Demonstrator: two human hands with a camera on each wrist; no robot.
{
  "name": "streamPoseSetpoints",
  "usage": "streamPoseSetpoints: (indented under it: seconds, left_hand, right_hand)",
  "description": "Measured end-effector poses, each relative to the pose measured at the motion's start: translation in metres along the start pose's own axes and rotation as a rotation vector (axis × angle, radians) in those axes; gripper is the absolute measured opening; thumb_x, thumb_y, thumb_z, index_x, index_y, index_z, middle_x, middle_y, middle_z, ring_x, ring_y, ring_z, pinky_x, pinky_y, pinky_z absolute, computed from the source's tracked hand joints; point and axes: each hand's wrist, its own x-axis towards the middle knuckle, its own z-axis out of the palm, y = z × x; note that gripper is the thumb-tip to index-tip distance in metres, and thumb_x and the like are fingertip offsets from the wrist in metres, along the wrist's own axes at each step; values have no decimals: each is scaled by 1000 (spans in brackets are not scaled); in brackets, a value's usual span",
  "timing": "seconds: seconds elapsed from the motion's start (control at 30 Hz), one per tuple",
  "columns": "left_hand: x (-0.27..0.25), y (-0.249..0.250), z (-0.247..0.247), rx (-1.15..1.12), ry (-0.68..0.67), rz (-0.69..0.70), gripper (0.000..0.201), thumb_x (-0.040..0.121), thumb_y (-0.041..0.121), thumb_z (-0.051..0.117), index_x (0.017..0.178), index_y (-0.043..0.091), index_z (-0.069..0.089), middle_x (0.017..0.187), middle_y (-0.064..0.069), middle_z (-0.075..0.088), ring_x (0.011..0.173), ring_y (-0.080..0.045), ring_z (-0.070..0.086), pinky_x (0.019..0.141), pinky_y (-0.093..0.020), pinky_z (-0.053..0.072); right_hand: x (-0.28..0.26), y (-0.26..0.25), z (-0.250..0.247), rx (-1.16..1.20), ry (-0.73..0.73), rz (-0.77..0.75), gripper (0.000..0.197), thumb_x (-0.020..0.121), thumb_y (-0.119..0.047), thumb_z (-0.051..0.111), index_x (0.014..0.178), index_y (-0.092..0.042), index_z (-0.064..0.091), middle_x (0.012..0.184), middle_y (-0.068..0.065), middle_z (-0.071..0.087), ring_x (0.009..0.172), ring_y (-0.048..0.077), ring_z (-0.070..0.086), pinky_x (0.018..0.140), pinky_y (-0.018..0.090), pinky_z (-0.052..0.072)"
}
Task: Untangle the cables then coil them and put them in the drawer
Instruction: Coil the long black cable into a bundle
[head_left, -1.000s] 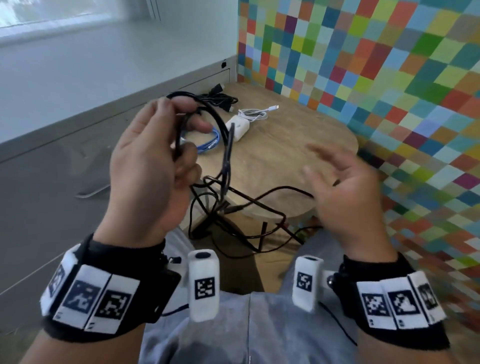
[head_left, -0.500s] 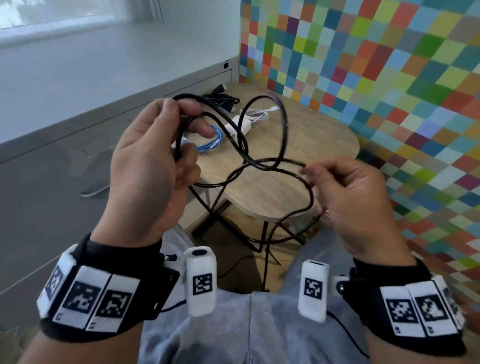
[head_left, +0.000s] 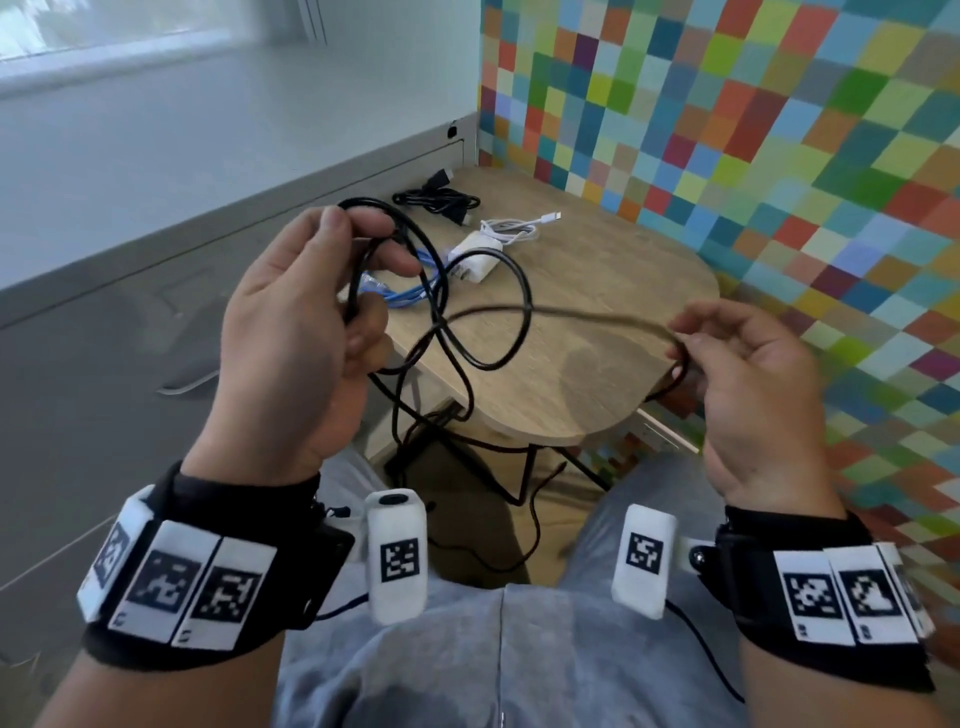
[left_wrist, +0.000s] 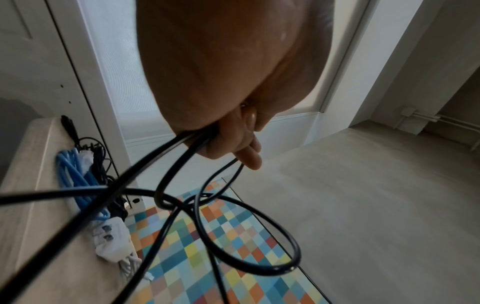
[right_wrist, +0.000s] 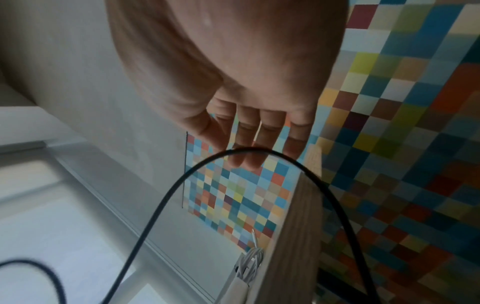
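A long black cable (head_left: 498, 358) is held in the air over the near edge of the small wooden table (head_left: 597, 322). My left hand (head_left: 363, 270) grips several of its loops between thumb and curled fingers; the left wrist view shows the strands (left_wrist: 259, 265) leaving the fist (left_wrist: 233, 144) and crossing in a loose tangle. To the right, my right hand (head_left: 691, 338) pinches one blurred strand stretched between the hands. The right wrist view shows that strand (right_wrist: 161, 205) arching across the fingertips (right_wrist: 246, 160). The rest hangs below the table edge.
On the table lie a blue cable (head_left: 410, 293), a white charger (head_left: 478, 254), a coiled white cable (head_left: 511, 228) and a black cable bundle (head_left: 441, 200). A grey cabinet with a drawer handle (head_left: 187, 382) stands at the left. A chequered wall (head_left: 779, 156) bounds the right.
One second ago my right hand was open and empty; it took a strand and has drawn it out to the right. The big upright loop has shrunk and dropped. My left hand kept its grip.
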Motion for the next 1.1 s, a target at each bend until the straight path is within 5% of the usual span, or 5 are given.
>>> streamPoseSetpoints:
  seconds: [0.47,0.57,0.67,0.83,1.1]
  left_hand:
    - [-18,0,19,33,-439,-11,30,106,27,40,95,18,67,70,-13,63,42,-12,25,42,-29,12]
    - [-15,-4,19,78,-392,26,28,106,25,42,97,14,66,87,-17,69,52,-21,45,46,-31,35]
    - [-9,-9,13,115,-287,69,23,103,22,48,101,11,68,102,-9,67,90,-24,62,78,-38,55]
    - [-6,-5,7,77,-244,75,29,103,20,48,84,14,69,78,-3,57,51,-16,30,50,-29,22]
    - [6,-6,-12,274,-97,74,26,100,25,56,88,18,78,70,-2,42,57,-18,20,54,-36,12]
  right_hand:
    - [-44,-30,40,54,-679,-21,38,94,-8,66,131,-19,65,112,4,78,111,16,72,92,23,55]
    - [-48,-30,49,82,-596,-36,16,96,-6,64,105,-15,74,79,5,75,79,24,75,74,29,60]
    - [-40,-27,46,70,-460,4,15,89,-29,68,92,-19,78,67,5,67,60,23,67,58,35,57]
    - [-33,-23,36,164,-390,81,15,79,-35,73,80,-20,73,64,4,55,50,17,53,53,37,54]
    - [-29,-28,27,394,-376,284,21,93,-28,58,76,-23,68,73,5,57,58,23,59,49,33,49]
